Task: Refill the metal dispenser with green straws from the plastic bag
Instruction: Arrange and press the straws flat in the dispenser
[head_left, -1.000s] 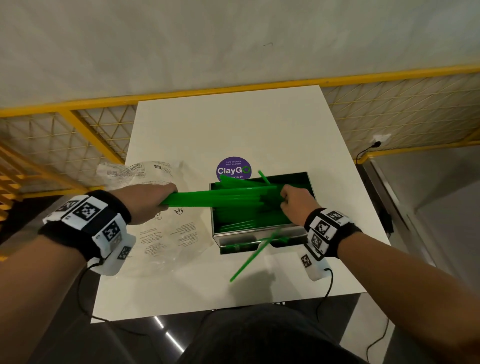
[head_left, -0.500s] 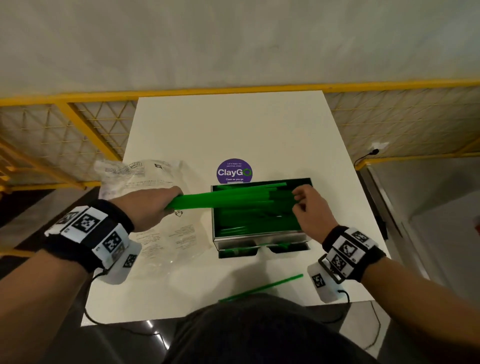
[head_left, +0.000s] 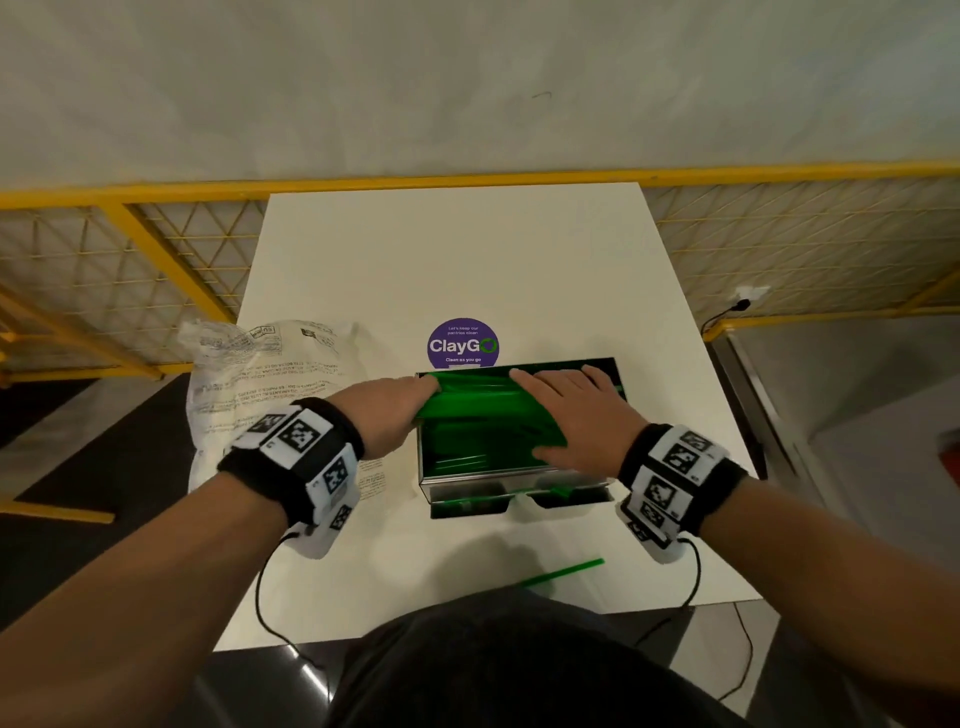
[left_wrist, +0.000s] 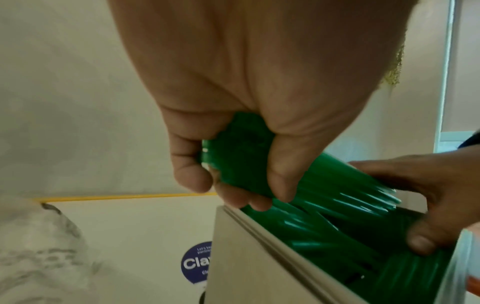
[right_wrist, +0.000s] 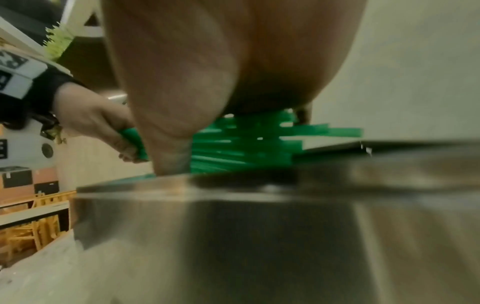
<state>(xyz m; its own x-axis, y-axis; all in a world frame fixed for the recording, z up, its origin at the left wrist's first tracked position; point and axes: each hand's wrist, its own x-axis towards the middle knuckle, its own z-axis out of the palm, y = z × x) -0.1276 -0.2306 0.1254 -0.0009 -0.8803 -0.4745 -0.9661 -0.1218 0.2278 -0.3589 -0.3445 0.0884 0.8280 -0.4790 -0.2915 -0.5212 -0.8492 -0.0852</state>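
Note:
A metal dispenser (head_left: 470, 480) (left_wrist: 249, 259) (right_wrist: 259, 236) stands open-topped at the middle of the white table (head_left: 467, 260), with green straws inside. My left hand (head_left: 387, 415) (left_wrist: 233, 144) grips one end of a bundle of green straws (head_left: 483, 402) (left_wrist: 311, 181) (right_wrist: 246, 144) at the dispenser's left rim. My right hand (head_left: 566, 415) (right_wrist: 207, 82) lies flat, fingers straight, on top of the bundle over the box. The clear plastic bag (head_left: 260, 384) (left_wrist: 39, 246) lies crumpled and flat to the left. A single green straw (head_left: 563, 571) lies near the table's front edge.
A purple round "ClayGO" sticker (head_left: 463, 343) sits on the table just behind the dispenser. Yellow mesh railing (head_left: 156, 249) runs behind and to both sides. Black cables (head_left: 270, 587) hang from both wrist cameras over the front edge.
The left hand has pushed the bundle rightward, so the straws now sit over the dispenser. The right hand went from pinching the far end to lying flat on top.

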